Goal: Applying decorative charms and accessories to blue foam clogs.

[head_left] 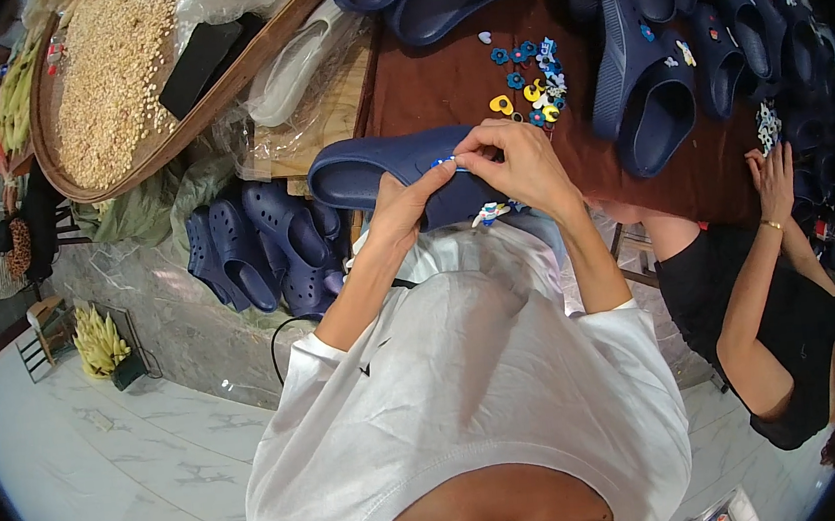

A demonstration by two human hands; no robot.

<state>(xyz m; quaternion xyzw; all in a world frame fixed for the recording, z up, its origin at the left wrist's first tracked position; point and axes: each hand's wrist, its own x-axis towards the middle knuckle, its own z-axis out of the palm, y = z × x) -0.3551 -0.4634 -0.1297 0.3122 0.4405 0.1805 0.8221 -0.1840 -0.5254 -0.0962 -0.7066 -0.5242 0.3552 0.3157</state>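
Note:
A navy blue clog (334, 176) lies sideways in front of me, its foot opening toward the left. My left hand (398, 208) is closed around its near side, with the thumb pressed on the upper. Thumb and fingers of my right hand (521, 162) pinch a small blue-and-white shoe charm (443, 162) against the clog; the fingertips partly cover it. A white charm with coloured bits (489, 213) sits at the clog's near edge, below my right wrist. Just beyond my right hand, loose charms (543, 83) of blue flowers, yellow hearts and other shapes are scattered on brown cloth (439, 63).
Several navy clogs (645, 68) cover the table's far and right parts. More clogs (280, 239) are at the lower left. A woven tray of pale kernels (114, 84) stands at the far left. At right, a person in black (766, 327) reaches toward white charms (767, 124).

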